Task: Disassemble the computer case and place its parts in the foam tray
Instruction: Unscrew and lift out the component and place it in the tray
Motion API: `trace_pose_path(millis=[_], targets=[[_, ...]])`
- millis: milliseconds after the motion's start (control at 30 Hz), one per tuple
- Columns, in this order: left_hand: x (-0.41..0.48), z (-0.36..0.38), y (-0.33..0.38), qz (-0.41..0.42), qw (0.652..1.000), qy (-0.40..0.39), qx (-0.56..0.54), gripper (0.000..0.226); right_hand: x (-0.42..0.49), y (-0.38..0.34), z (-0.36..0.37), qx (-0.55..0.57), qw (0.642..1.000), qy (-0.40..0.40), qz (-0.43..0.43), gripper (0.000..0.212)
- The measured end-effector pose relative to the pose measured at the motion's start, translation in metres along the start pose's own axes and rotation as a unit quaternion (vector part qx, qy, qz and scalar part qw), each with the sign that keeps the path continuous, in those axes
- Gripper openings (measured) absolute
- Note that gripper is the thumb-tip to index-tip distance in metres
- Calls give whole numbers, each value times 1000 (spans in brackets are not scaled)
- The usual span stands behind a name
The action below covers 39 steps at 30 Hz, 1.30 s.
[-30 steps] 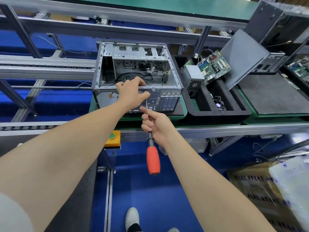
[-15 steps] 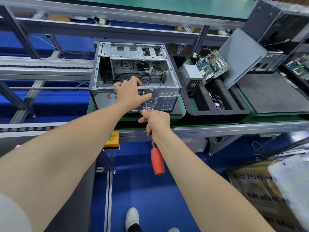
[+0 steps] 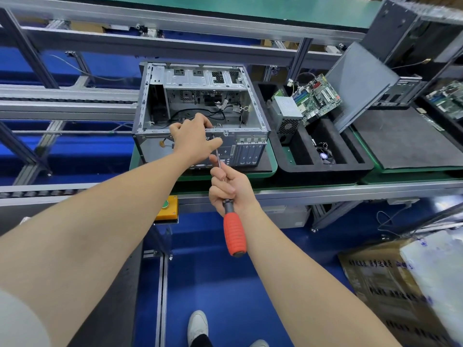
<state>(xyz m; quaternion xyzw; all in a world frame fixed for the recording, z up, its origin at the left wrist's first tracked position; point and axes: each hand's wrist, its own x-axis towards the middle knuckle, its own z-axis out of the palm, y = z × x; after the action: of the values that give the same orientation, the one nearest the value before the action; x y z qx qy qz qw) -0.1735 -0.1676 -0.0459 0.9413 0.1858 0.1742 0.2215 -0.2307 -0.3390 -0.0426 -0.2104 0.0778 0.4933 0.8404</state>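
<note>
The open grey computer case [image 3: 160, 101] lies on its side on a green pallet, with black cables inside. My left hand [image 3: 194, 140] rests over the case's near top rim, fingers curled over the edge into the interior. My right hand [image 3: 229, 187] grips the shaft of a screwdriver [image 3: 234, 232] with a red handle; its tip points up at the case's rear panel beside my left thumb. To the right sits the black foam tray [image 3: 325, 171], holding a power supply [image 3: 286, 113], a green motherboard [image 3: 317, 97] and a small fan [image 3: 324, 155].
A grey side panel [image 3: 358, 83] leans at the tray's right edge. A dark mat [image 3: 406, 141] and another case lie further right. A yellow box with a green button [image 3: 166, 209] hangs under the conveyor rail. A cardboard box [image 3: 400, 284] stands on the blue floor.
My right hand slid up the screwdriver shaft toward the case and the handle tilted rightward. My left hand stayed on the case rim. The view shifted slightly.
</note>
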Motion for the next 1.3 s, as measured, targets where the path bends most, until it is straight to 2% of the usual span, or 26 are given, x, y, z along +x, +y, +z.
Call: trace_pose_path(millis=[100, 233, 300, 367, 433, 467, 500, 533, 567, 633, 667, 700, 767, 900, 1033, 1100, 1200, 1300], targets=[[1, 0, -1, 14, 1000, -4, 12, 50, 4, 2, 2, -109, 990, 70, -50, 28], [1, -2, 3, 24, 997, -18, 68, 57, 7, -2, 4, -309, 928, 183, -96, 23], [1, -2, 4, 20, 997, -18, 79, 59, 6, -3, 8, -412, 870, 243, -115, 18], [1, 0, 4, 19, 996, -12, 81, 61, 6, -2, 12, -522, 781, 309, -151, 7], [1, 0, 4, 20, 996, -8, 82, 61, 6, 1, 9, -613, 679, 359, -185, 13], [1, 0, 3, 20, 996, -10, 85, 60, 8, 3, 6, -639, 645, 371, -197, 14], [1, 1, 3, 20, 996, -12, 90, 59, 9, 4, 4, -646, 635, 374, -198, 13], [2, 1, 3, 21, 995, -15, 94, 57, 11, 6, 3, -629, 659, 369, -186, 10], [3, 2, 2, 23, 995, -16, 97, 56, 12, 5, 5, -583, 713, 354, -162, 7], [4, 2, 0, 26, 994, -19, 102, 54, 13, 0, 7, -443, 842, 296, -88, 20], [5, 2, -1, 26, 994, -21, 103, 53, 12, -3, 6, -370, 892, 251, -60, 25], [5, 3, -1, 25, 994, -21, 103, 53, 10, -6, 5, -306, 929, 205, -43, 28], [5, 3, -1, 23, 994, -22, 101, 52, 5, -8, 2, -200, 971, 129, -33, 29], [6, 3, 0, 16, 994, -25, 101, 52, 3, -5, -2, -52, 998, 44, -17, 26], [6, 2, -1, 18, 994, -31, 103, 52, 3, 9, -4, 23, 1000, -12, -8, 34], [5, 1, -1, 20, 994, -34, 101, 52, 3, 13, -3, 49, 999, -16, -9, 35], [6, 0, 0, 17, 994, -41, 101, 51, 4, 9, -1, -18, 999, 31, -25, 29], [7, 1, 1, 14, 994, -35, 100, 55, 3, 1, 3, -176, 976, 117, -61, 26]])
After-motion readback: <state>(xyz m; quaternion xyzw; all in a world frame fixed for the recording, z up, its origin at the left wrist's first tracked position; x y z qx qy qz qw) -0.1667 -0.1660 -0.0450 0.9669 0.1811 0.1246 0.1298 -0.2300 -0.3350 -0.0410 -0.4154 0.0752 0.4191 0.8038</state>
